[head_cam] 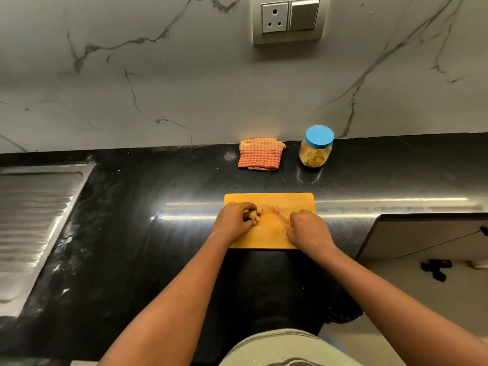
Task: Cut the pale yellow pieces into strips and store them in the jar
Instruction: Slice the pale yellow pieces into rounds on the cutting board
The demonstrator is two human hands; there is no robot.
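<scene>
Black polished stone counter runs below a grey veined wall, and a yellow cutting board lies on it near its front edge. The left hand rests on the board's left part, fingers curled over and pinching a small clump of pale yellow pieces; the clump pokes out just past the fingertips toward the board's middle. The right hand sits at the board's right edge, its fingers closed round the handle of a thin knife. The blade slants up and left over bare board, near the pieces but apart from them.

Behind the board stands the jar, upright with its blue lid on and yellow pieces inside. A folded orange checked cloth lies just left of it, both close to the wall. Open counter separates them from the board's far edge. Well to the left is a steel drainboard.
</scene>
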